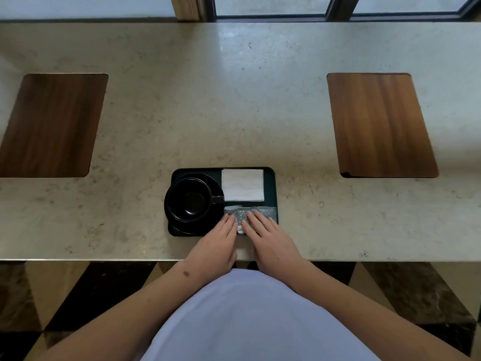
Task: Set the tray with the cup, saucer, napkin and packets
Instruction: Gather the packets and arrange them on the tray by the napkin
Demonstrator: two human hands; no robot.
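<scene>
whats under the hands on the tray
Grey dotted packets lie in a row under both flat hands, left and right, on the dark rectangular tray. Their near ends are covered.

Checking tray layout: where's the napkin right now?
Head view: the napkin lies flat in the tray's far right corner, right of the cup and just beyond the packets.

The setting appeared to be a café or hotel lounge. A long polished stone counter [234, 100] ran beneath a window [270, 5] with dark frames, and two inset wood panels [380, 123] marked seating places well to either side of the hands. Just beyond the fingertips lay service ware: a dark tray [270, 183] bearing a black cup [190, 199] on its saucer [205, 225], a folded paper napkin [242, 185] and portion packets [265, 212]. Patterned marble flooring [416, 295] showed below.
</scene>
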